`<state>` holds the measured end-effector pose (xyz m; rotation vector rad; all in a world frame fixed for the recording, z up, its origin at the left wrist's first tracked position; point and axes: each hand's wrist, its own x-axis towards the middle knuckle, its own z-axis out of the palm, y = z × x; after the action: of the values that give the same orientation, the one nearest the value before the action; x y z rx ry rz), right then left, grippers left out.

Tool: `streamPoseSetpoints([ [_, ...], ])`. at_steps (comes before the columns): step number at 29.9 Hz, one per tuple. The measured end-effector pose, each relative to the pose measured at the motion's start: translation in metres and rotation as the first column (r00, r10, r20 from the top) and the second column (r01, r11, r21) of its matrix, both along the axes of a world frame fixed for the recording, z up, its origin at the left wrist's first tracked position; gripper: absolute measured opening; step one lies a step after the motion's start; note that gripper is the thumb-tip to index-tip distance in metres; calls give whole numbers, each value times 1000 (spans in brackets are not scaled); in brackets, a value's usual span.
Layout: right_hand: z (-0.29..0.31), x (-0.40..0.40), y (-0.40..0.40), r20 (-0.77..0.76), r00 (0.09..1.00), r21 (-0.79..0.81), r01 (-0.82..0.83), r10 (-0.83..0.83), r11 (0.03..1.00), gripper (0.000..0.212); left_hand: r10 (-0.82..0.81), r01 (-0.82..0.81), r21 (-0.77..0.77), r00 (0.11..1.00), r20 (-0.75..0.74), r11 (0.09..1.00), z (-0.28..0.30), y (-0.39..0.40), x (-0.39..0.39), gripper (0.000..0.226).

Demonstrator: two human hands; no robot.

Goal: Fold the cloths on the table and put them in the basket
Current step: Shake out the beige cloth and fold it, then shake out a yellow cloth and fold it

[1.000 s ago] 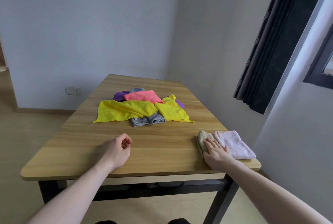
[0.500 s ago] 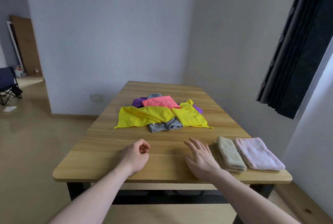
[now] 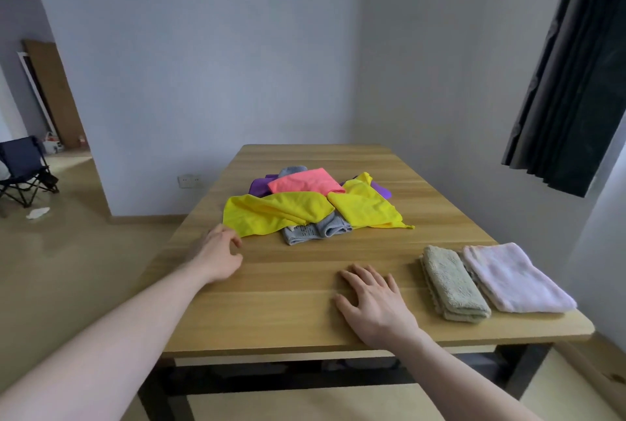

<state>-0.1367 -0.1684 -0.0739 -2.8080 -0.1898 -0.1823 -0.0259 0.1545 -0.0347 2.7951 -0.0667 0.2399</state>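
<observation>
Standing at the near edge of the table (image 3: 291, 315), I look down its wooden top, which runs away from me toward the pale wall (image 3: 210, 58). A dark curtain (image 3: 572, 75) hangs at the right, and through the doorway at the far left a folding chair (image 3: 23, 170) sits on the floor.

The pile (image 3: 315, 207) of unfolded cloths lies in the middle of the table. Two yellow cloths (image 3: 274, 214) spread across its front, a pink cloth (image 3: 306, 180) rests on top behind them, a grey cloth (image 3: 316, 231) pokes out from under the yellow at the near side, and purple cloth (image 3: 259, 186) shows at the back.

Near the right front corner two folded cloths lie side by side, touching: a pale pink towel (image 3: 513, 278) on the outside and a green towel (image 3: 452, 283) just inside it. No basket is in view.

My right hand (image 3: 372, 302) lies flat on the bare wood, palm down, fingers straight and slightly spread, holding nothing, near the green towel but apart from it.

My left hand (image 3: 218, 253) reaches toward the pile's left end, its fingers loosely curled, just beside the corner of the nearer yellow cloth. I cannot tell whether the fingertips touch that corner; they do not grip it.
</observation>
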Motion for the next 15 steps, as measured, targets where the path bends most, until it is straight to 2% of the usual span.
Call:
streamPoseSetpoints([
  [2, 0, 0, 2, 4, 1000, 2, -5, 5, 1000, 66, 37, -36, 43, 999, -36, 998, 1, 5, 11, 25],
  [9, -4, 1, -2, 15, 1000, 24, 3, -3, 1000, 68, 84, -79, 36, 978, -190, 996, -2, -13, 33, 47],
  [12, -5, 0, -3, 18, 1000, 26, 5, -5, 1000, 68, 132, -127, 36, 966, -220, 991, -2, -18, 31, 46],
  [15, -4, 0, -3, 16, 1000, 34, 5, -5, 999, 69, 127, -114, 78, 975, -183, 990, 1, -22, 29, 39],
])
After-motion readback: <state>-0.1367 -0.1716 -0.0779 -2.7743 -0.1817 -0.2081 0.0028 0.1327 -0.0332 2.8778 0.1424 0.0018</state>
